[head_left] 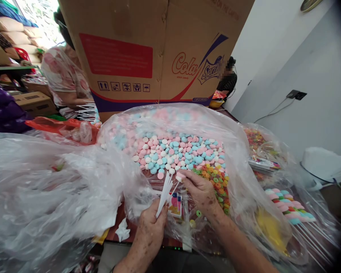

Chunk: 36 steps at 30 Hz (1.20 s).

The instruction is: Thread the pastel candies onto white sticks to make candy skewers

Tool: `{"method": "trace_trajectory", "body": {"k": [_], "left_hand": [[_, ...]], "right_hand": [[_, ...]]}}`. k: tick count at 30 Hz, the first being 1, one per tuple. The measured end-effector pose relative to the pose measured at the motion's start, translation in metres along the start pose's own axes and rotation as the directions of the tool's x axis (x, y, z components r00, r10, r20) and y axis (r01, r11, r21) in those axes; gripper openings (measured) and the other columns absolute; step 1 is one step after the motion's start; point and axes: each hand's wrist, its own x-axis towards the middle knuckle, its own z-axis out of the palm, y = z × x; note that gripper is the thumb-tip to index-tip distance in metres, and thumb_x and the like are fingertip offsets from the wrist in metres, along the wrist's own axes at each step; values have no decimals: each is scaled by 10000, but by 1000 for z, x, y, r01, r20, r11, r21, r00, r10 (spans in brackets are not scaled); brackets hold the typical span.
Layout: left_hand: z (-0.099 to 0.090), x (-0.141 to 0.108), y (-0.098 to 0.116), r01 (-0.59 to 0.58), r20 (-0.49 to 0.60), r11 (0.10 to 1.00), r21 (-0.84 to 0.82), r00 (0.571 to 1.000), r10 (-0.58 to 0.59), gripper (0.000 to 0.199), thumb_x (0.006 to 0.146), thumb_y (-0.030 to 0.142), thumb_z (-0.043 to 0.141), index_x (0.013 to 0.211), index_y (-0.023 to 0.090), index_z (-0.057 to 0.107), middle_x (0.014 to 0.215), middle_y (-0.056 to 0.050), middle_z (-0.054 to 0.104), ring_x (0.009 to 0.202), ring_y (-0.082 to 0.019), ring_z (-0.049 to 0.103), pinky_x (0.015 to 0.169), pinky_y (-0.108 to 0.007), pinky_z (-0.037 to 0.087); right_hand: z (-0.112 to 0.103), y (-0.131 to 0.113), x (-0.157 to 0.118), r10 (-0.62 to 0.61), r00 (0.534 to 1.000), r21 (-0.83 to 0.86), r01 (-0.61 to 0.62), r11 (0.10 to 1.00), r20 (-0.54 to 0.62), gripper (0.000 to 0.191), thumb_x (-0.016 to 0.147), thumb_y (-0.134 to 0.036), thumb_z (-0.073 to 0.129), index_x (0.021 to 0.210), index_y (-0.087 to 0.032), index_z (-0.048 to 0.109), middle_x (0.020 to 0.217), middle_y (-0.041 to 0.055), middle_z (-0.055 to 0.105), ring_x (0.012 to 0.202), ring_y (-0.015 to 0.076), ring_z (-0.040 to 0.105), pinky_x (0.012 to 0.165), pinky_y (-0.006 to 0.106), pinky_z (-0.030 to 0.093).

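Note:
My left hand (151, 227) is closed around a bundle of thin white sticks (165, 191), which fan out slightly at their upper ends. My right hand (202, 194) pinches a pink and white candy (180, 176) between thumb and fingertips. One separate stick (174, 187) slants up to that candy; whether it pierces it is hidden. Just beyond both hands lies a heap of pink, blue and white disc candies (173, 151). Green, orange and yellow ring gummies (216, 180) lie beside my right hand. Under the sticks is a stack of printed cards (176, 204).
A tall cardboard carton (125, 57) stands behind the candy. Clear plastic sheeting (53, 185) bunches on the left. At right lie finished candy skewers (291, 206) and a bag of ring gummies (255, 138). A person (65, 76) sits at the back left, another (229, 79) beyond the carton.

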Motion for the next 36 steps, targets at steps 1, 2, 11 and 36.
{"method": "trace_trajectory", "body": {"k": [1,2,11,36], "left_hand": [[0,0,-1,-3,-1,1000,-3,1000,3,280,849,400,494,742,187,642,530,22,520,508,-174,462,504,-258,324],[0,0,-1,-2,-1,1000,-7,1000,2,289,852,409,492,741,187,639,534,21,523,513,-176,469,510,-260,333],[0,-1,-7,-19,7,1000,-17,1000,19,385,869,444,446,928,150,686,555,30,507,531,-178,455,520,-273,354],[0,0,-22,-28,-8,998,-62,1000,28,348,878,395,502,586,208,492,530,50,488,505,-134,439,491,-239,316]], "right_hand": [[1,1,-1,-12,1000,-22,11,1000,-12,225,803,-269,645,997,-275,758,1029,5,751,962,210,691,935,378,531],[2,1,-3,-29,999,-44,28,999,-24,233,815,-265,631,1012,-277,755,1037,5,750,968,211,694,932,379,538],[12,4,-11,-408,913,-319,383,867,-12,299,907,-218,525,1152,-222,696,1089,55,735,987,183,700,894,303,571],[-66,1,15,-160,894,-880,443,169,419,168,896,-115,510,863,-175,663,836,79,663,842,226,578,773,337,435]]}}
